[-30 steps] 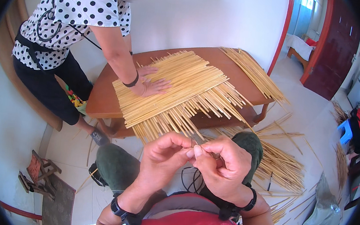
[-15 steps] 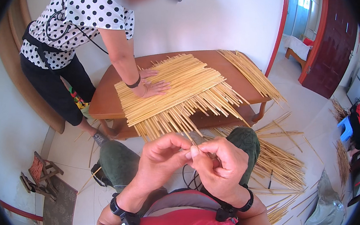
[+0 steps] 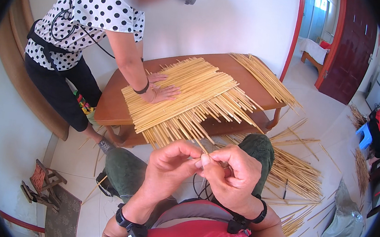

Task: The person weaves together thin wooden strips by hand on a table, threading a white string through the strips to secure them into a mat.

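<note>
Seeing left hand (image 3: 175,162) and right hand (image 3: 235,170) pinched closed, can't tell on what, near one bench (image 3: 110,107) with two reed piles (image 3: 198,81).

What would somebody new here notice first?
Probably the big spread of yellow sticks on the brown table, with a helper's hands flat on it. Next, that helper's spotted shirt at upper left. Then, at lower middle, the left hand and right hand, fingertips together; anything pinched there is too small to tell.
</note>
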Demonstrator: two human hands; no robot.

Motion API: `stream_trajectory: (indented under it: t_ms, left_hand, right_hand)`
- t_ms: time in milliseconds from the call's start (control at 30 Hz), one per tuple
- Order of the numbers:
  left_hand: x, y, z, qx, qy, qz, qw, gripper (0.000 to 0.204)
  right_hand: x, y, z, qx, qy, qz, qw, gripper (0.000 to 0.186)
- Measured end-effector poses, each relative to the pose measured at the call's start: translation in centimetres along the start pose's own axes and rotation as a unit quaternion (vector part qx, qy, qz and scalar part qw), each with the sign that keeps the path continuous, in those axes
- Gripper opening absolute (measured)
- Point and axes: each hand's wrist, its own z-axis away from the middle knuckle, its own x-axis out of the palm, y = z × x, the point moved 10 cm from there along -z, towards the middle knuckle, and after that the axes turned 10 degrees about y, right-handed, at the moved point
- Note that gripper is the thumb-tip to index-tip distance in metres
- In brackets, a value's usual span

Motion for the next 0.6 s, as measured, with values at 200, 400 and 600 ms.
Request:
stream_trajectory:
  t_ms: [200,400,600]
  left_hand:
    - [-0.1,0.0,0.0,-0.001,0.002,-0.001,1.0,0.008]
    - [-0.1,-0.1,-0.2,-0.003,0.001,0.006,1.0,0.009]
    - [0.0,-0.1,-0.2,-0.001,0.006,-0.001,1.0,0.009]
  right_hand:
    - [-0.1,-0.1,0.0,0.0,-0.002,0.002,1.0,0.011]
    - [-0.1,0.0,-0.1,0.0,0.001,0.0,1.0,0.011]
    - [-0.3,0.3,0.0,0.005,0.007,-0.004,1.0,0.011]
